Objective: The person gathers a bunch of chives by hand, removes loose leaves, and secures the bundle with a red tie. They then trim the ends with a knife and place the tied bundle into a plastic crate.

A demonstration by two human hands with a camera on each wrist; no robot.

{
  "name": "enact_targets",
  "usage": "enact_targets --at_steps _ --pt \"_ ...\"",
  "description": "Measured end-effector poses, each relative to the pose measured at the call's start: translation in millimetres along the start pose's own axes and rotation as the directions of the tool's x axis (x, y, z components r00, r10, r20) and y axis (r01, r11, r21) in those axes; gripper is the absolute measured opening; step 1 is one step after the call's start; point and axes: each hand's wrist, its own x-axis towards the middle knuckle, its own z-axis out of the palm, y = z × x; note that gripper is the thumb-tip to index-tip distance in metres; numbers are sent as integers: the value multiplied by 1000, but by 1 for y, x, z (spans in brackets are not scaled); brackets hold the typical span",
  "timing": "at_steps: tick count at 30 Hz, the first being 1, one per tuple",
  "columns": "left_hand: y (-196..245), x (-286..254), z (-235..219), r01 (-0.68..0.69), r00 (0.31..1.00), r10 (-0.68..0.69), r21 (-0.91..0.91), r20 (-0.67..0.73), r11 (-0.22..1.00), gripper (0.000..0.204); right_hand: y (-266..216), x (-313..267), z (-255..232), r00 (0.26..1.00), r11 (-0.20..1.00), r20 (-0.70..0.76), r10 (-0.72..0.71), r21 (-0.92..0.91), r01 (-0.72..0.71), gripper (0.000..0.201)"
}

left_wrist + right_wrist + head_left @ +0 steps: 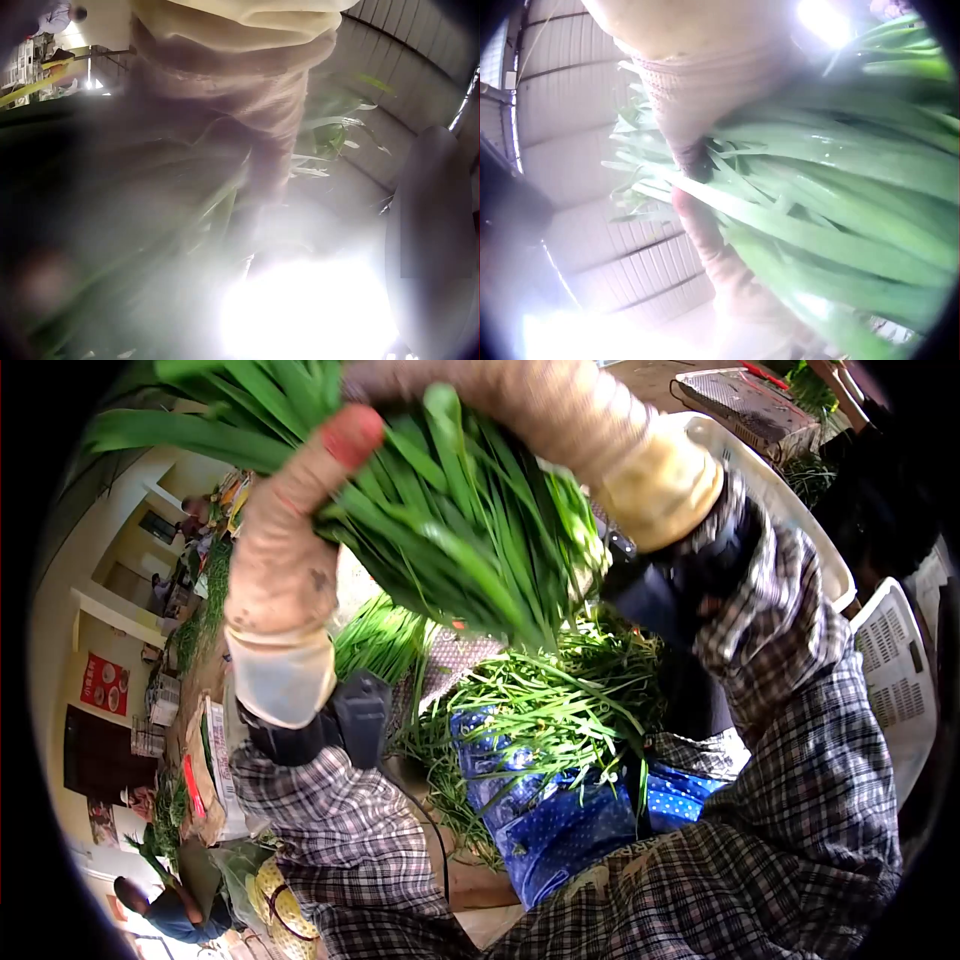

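Both gloved hands hold up a thick bunch of garlic chives [470, 520] with long flat green leaves. My left hand [280, 555], its glove's thumb red-tipped, grips the bunch from the left with the thumb across the leaves. Over its top and right side curls my right hand [590, 430], its fingertips partly hidden by leaves. In the right wrist view, the right hand [712, 97] wraps the leaves from above. Glare and blur wash out much of the left wrist view. Below, more loose chives [560, 690] are heaped on a blue dotted cloth [560, 835] over the lap.
Another pile of chives [375, 635] lies ahead of the lap. White plastic crates [895, 650] stand at the right. On the left are a cardboard box [205, 770], a straw hat [283, 910] and another person [180, 910]. A cable [435, 830] hangs from the left wrist camera.
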Motion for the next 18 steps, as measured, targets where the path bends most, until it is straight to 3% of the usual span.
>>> enact_targets --at_steps 1,2,3,5,7,8,10,12,13,14,15,16,17,18 --pt "2 10 4 -60 998 58 -102 -21 993 29 -2 10 -2 991 990 78 -104 104 96 20" --pt "1 20 -5 -61 998 60 -102 -11 993 29 -1 14 -7 988 988 81 -134 93 126 21" --pt "-4 33 -20 -109 994 109 47 17 993 36 1 18 -12 983 984 84 -163 82 156 21" --pt "-27 58 -49 -213 977 194 331 90 920 70 16 15 -32 999 977 46 26 -211 -16 36" --pt "-70 75 -64 -177 978 131 303 164 937 67 48 15 -53 979 860 -48 198 -471 -197 58" --pt "-89 81 -66 -167 977 117 300 178 939 67 104 24 -74 997 939 15 76 -337 -67 73" --pt "-111 103 -73 -278 951 228 257 207 926 57 135 28 -85 998 935 -53 -22 -354 2 82" --pt "-106 119 -74 -271 954 229 229 194 935 55 115 28 -79 996 989 -47 81 -121 -86 79" --pt "-100 126 -77 -239 961 172 331 219 913 55 106 28 -75 998 997 -69 -4 -82 -2 76" --pt "-94 133 -76 -209 965 114 429 237 879 55 107 37 -76 997 996 -73 -11 -89 5 76" --pt "-86 138 -64 -273 947 140 497 289 824 53 110 50 -78 995 980 -99 -33 -198 13 73" --pt "-93 159 -80 -477 863 287 485 415 733 49 113 60 -78 991 953 -123 -55 -303 16 71" --pt "-92 157 -72 -397 902 271 394 337 829 43 117 67 -77 989 985 -146 -24 -174 -1 64" --pt "-89 152 -63 -309 936 237 287 260 907 37 148 98 -86 958 857 -231 -168 -514 27 62"
